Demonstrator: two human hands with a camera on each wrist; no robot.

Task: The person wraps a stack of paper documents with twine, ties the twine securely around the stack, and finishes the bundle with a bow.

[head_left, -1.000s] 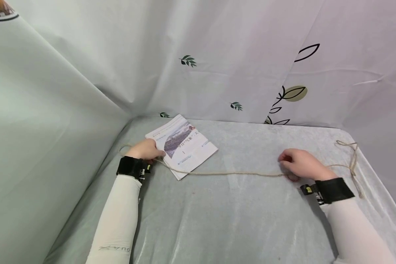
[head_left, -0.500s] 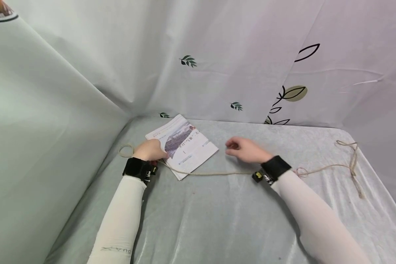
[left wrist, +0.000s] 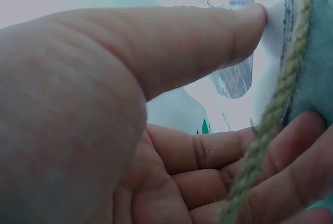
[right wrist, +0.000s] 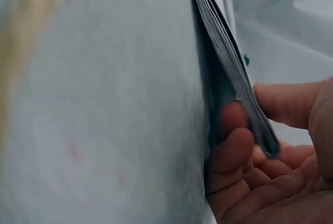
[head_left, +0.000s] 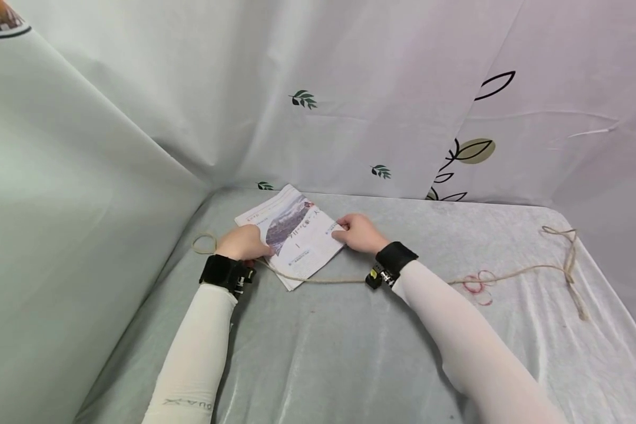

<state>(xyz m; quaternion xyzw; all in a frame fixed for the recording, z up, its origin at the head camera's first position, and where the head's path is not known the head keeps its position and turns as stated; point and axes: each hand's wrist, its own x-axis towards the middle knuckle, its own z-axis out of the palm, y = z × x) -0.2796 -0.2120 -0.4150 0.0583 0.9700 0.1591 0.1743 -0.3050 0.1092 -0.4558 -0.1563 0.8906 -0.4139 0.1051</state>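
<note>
A stack of thin paper booklets (head_left: 310, 238), with a mountain picture on the top cover, lies slanted at the back left of the table. My left hand (head_left: 241, 242) grips its left edge, thumb over the cover and fingers underneath. At the opposite corner my right hand (head_left: 363, 233) pinches the layered edge (right wrist: 244, 83), which tilts up from the table in the right wrist view. A tan twine rope (head_left: 328, 280) runs in front of the booklets. Near my left fingers the rope (left wrist: 281, 96) passes close by; whether they touch it, I cannot tell.
Thin red loops (head_left: 475, 285) lie by the rope under my right forearm. The rope's bundled end (head_left: 569, 265) is at the right, with a small loop (head_left: 204, 242) at the left. Cloth curtains (head_left: 350, 118) enclose the back and sides of the grey-covered table (head_left: 339, 359).
My right hand has left the rope on the right, swung left and taken hold of the booklets' right corner. My left hand has shifted slightly right. The red loops have come into sight.
</note>
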